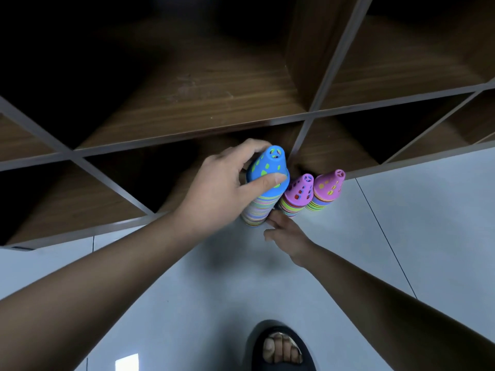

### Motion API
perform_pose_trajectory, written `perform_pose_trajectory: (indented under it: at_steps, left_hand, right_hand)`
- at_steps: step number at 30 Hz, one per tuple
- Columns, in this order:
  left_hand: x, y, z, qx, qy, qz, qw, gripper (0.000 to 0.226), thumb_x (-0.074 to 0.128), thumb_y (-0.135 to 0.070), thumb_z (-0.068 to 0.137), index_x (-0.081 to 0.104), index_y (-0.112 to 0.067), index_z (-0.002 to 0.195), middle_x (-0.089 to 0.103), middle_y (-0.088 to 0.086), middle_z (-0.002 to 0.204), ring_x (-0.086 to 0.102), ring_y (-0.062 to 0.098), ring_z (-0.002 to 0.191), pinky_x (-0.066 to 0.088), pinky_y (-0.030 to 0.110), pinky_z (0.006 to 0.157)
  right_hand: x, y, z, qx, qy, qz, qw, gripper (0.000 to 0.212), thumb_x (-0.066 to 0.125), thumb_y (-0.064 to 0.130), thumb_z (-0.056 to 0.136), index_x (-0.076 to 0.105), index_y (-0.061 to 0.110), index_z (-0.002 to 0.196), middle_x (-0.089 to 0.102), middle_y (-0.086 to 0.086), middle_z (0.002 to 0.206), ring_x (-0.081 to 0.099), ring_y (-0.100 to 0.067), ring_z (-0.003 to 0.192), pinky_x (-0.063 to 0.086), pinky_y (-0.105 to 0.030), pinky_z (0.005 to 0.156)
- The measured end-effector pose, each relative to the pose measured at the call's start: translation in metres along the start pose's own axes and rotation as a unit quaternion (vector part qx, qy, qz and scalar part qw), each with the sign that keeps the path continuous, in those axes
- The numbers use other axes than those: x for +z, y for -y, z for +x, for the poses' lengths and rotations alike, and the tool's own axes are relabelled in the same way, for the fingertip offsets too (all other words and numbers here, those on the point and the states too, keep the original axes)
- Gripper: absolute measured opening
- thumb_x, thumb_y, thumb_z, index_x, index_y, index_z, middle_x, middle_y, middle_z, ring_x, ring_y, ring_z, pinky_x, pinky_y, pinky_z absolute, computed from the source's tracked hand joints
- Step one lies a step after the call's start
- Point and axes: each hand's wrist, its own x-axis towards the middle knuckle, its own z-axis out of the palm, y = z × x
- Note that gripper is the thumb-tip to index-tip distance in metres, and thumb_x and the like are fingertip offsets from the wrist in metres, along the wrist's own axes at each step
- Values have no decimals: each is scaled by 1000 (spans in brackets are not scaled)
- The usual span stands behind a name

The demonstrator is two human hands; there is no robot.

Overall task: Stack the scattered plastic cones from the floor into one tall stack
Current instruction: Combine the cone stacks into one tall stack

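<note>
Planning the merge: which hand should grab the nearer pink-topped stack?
Probably the right hand: it rests beside the nearer pink-topped stack; the left hand grips the blue cone.

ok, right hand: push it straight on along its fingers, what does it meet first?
Likely the lower part of the tall stack, whose blue cone the left hand grips. The right hand has its fingertips right by that side; whether they touch is unclear.
</note>
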Motion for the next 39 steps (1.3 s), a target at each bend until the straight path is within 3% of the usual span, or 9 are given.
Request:
perform_pose_trajectory:
  at_steps: [4,7,12,14,16,21,26,32,39]
  left_hand:
    - [-23,6,-23,-19,-30,24,999,35,84,-34,92,69,-31,124,76,-13,109,75,7,99,62,33,88]
    - [-40,10,-44,-13,-47,56,997,38,78,-42,92,69,-27,126,75,-14,111,74,9,101,59,25,87]
    - [-50,9,-56,-20,-43,64,997,42,75,-48,91,69,-26,127,75,-14,115,72,11,108,56,23,90]
    - [-51,5,-54,-16,-41,69,997,44,75,-49,91,69,-26,128,74,-16,118,70,6,110,53,19,92]
    - [-52,-5,-53,27,-54,112,992,45,78,-46,94,69,-25,133,71,-16,126,65,6,120,50,21,101]
    - [-43,-51,-31,172,-70,184,965,35,82,-27,94,71,-14,126,68,-5,131,62,15,122,44,28,108]
    - [-4,-80,-9,231,0,183,956,15,77,-16,96,74,-14,111,69,-4,119,66,17,110,53,35,96]
    - [65,-62,13,133,65,174,974,25,71,-17,91,68,-23,115,63,-7,107,62,17,92,55,41,78]
    - [115,17,41,21,110,298,948,62,67,-18,98,48,-27,156,50,-5,154,52,29,124,46,44,108]
  right_hand:
    - [24,-11,-5,8,31,-18,999,79,62,17,66,54,33,143,62,12,142,51,-1,138,53,-30,86]
    - [39,-19,-7,15,61,-17,998,83,64,18,68,49,39,147,56,6,146,51,-4,138,55,-30,83]
    - [49,-19,-6,24,101,-22,994,82,67,18,68,52,42,145,57,11,146,52,-7,138,54,-38,99]
    - [48,-19,-6,24,76,-10,997,71,70,21,67,61,41,135,63,2,140,58,-18,133,52,-39,103]
    - [43,-21,-6,18,22,16,999,54,76,18,73,68,34,125,67,-12,131,62,-30,126,51,-35,93]
    - [16,-27,-14,15,-101,76,992,27,75,17,77,77,27,102,74,-4,104,67,-20,90,56,-44,87]
    - [-22,-37,-25,9,-166,108,980,26,64,-4,92,77,15,104,75,-3,99,67,-18,88,60,-42,89]
    - [-54,-45,-26,9,-213,144,966,26,58,-4,96,71,9,115,72,-10,105,66,-18,88,58,-27,76]
    - [-66,-49,-15,10,-180,168,969,48,69,5,88,59,21,133,65,1,119,63,-19,83,52,-36,84]
